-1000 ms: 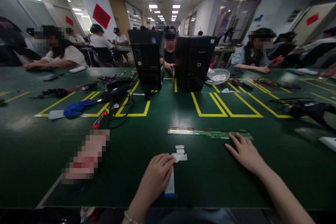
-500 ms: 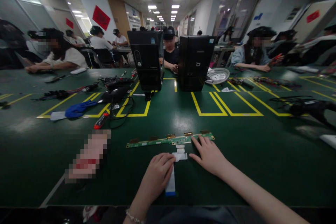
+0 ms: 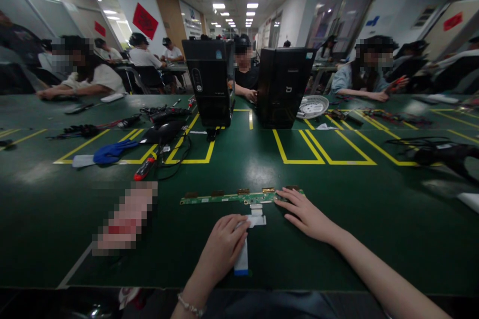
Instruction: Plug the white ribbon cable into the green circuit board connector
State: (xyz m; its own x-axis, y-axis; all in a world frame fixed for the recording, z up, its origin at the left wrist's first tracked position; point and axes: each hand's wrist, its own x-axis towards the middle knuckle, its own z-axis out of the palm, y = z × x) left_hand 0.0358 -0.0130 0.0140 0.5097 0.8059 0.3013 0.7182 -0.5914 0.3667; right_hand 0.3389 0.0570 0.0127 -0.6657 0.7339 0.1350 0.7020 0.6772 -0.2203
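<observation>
Since the picture a second ago, the long green circuit board (image 3: 228,197) has shifted from the right of centre to the lower middle of the frame, just above the white ribbon cable (image 3: 245,246), and the right hand (image 3: 305,214) has travelled with it. That hand now rests flat on the board's right end, fingers spread and laid down on it, not pinching. The left hand (image 3: 222,246) has barely moved: it lies over the ribbon cable with fingers loosely curled, fingertips pressing the strip near its wide white end, which nearly touches the board's lower edge.

No writing on the board or cable can be read. One board and one cable lie on the green table (image 3: 337,239). In the upper middle stand two black computer towers (image 3: 209,82), each bearing a small logo too blurred to read. A red-handled screwdriver (image 3: 144,169) and a blue glove (image 3: 112,152) lie at middle left.
</observation>
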